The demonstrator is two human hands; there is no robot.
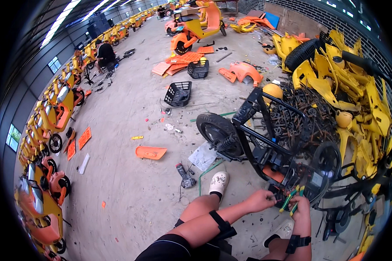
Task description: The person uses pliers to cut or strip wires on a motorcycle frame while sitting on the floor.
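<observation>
A stripped black scooter frame (pixel 255 130) lies tilted in front of me, its rear wheel (pixel 220 134) on the left. My right hand (pixel 301 204) is closed around pliers with green and yellow handles (pixel 288 200), beside the lower part of the frame. Just to the left, my left hand (pixel 262 201) is closed in a pinch near dark parts and thin wires; what its fingertips hold is too small to make out. An orange panel (pixel 273 173) sits inside the frame above my hands.
A cordless power tool (pixel 186 175) and a clear plastic bag (pixel 203 156) lie near my foot. Yellow panels (pixel 366 117) and dark metal parts (pixel 307 117) are heaped to the right. Black baskets (pixel 177 94) stand farther off. A person (pixel 105 54) crouches near rows of scooters (pixel 59 111).
</observation>
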